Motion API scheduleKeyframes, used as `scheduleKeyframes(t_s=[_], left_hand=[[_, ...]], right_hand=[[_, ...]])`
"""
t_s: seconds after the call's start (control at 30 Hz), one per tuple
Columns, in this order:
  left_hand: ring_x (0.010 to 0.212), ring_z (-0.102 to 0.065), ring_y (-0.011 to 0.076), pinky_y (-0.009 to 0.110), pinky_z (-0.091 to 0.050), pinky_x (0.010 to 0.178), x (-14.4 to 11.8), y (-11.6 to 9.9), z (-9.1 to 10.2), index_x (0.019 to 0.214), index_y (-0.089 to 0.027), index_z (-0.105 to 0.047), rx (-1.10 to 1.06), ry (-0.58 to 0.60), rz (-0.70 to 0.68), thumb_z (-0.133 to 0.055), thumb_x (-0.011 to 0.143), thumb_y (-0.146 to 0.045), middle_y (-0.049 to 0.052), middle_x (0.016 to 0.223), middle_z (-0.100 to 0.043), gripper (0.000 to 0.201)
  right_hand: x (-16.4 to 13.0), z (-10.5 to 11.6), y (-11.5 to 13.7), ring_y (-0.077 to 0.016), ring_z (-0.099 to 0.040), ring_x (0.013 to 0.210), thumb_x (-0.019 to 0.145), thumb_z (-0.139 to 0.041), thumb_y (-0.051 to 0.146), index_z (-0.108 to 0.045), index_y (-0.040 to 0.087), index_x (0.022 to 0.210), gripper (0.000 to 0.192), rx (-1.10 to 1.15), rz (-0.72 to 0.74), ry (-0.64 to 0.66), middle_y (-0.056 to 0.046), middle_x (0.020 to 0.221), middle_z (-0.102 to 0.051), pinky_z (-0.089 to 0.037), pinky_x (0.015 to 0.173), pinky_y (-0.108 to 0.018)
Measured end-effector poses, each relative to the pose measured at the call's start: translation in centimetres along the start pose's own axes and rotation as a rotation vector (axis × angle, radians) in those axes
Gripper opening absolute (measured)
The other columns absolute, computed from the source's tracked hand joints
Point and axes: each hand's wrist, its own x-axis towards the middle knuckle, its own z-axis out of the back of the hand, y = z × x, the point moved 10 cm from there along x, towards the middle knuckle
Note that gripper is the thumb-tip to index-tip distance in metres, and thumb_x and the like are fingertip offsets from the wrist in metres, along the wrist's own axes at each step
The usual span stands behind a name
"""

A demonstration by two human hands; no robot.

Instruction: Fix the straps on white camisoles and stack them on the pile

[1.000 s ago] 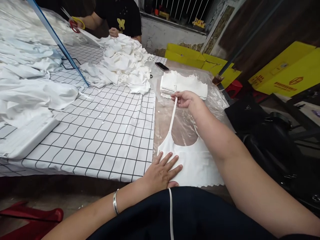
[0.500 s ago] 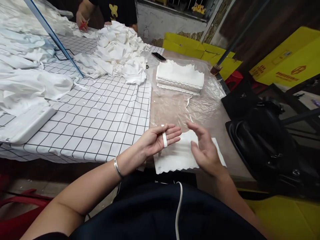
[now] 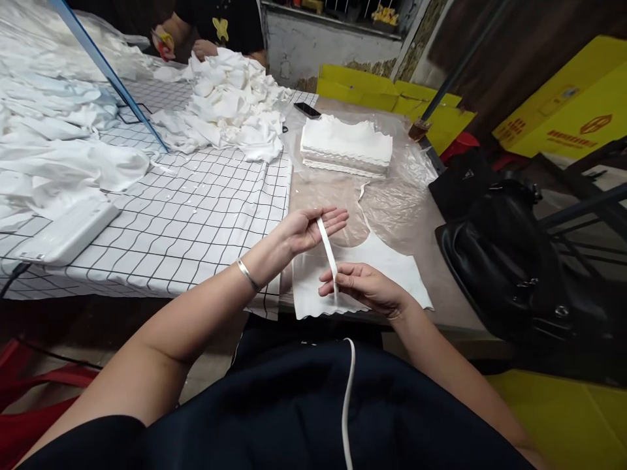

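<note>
A narrow white strap (image 3: 327,247) runs between my two hands. My left hand (image 3: 313,228) is palm up with fingers stretched, and the strap's upper end is held at its thumb. Lower down, my right hand (image 3: 367,287) pinches the strap between thumb and fingers. Beneath both lies a white garment piece (image 3: 396,274) with a scalloped lower edge and a curved neckline. Another thin strip (image 3: 361,205) extends up from its neckline across clear plastic. Whether the strap in my hands is joined to the garment is hidden.
A stack of white scalloped pieces (image 3: 345,147) lies beyond, near a phone (image 3: 307,109). White fabric heaps (image 3: 230,104) cover the checked cloth (image 3: 220,209) at left. A person's hand (image 3: 164,44) holds scissors across the table. A black bag (image 3: 519,261) sits at right.
My right hand has come left and down and now pinches the strap, which is drawn out straight. My left hand has moved slightly up and away. The garment piece shows more of its neckline.
</note>
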Motion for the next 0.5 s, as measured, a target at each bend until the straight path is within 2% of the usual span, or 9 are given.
scheduleKeyframes(t_s=[0.2,0.3,0.4,0.5], left_hand=[[0.098,-0.071,0.0224,0.032,-0.058,0.087,2.6,0.2,1.8,0.125,-0.003,-0.052,0.143,-0.056,0.001,-0.041,0.093,-0.008,0.021,0.112,-0.068,0.035],[0.088,-0.072,0.0206,0.035,-0.057,0.086,2.8,-0.3,2.4,0.11,-0.006,-0.059,0.348,-0.062,0.017,-0.044,0.093,-0.013,0.017,0.097,-0.071,0.023],[0.074,-0.069,0.022,0.039,-0.055,0.078,1.7,-2.5,3.1,0.083,-0.011,-0.065,0.902,-0.121,-0.055,-0.058,0.09,-0.033,0.012,0.073,-0.068,0.024],[0.067,-0.062,0.0206,0.038,-0.049,0.072,-1.0,-5.3,2.2,0.062,-0.016,-0.06,1.517,-0.267,-0.352,-0.063,0.084,-0.039,0.007,0.061,-0.06,0.032]], right_hand=[[-1.3,0.2,-0.9,-0.0167,-0.07,0.084,0.077,-0.077,0.037,-0.071,0.017,0.096,0.029,0.136,-0.101,-0.045,-0.008,0.09,-0.076,-0.053,0.082,-0.03],[-1.2,0.4,-0.7,-0.0172,-0.071,0.084,0.074,-0.08,0.034,-0.071,0.016,0.093,0.028,0.14,-0.109,-0.049,-0.008,0.09,-0.076,-0.055,0.083,-0.031],[-0.7,2.2,0.6,-0.018,-0.071,0.083,0.076,-0.078,0.036,-0.069,0.017,0.088,0.024,0.144,-0.05,-0.153,-0.008,0.089,-0.076,-0.056,0.083,-0.033],[-0.4,5.1,2.7,-0.0169,-0.071,0.084,0.084,-0.07,0.035,-0.068,0.018,0.09,0.018,0.167,0.047,-0.311,-0.007,0.091,-0.075,-0.057,0.083,-0.033]])
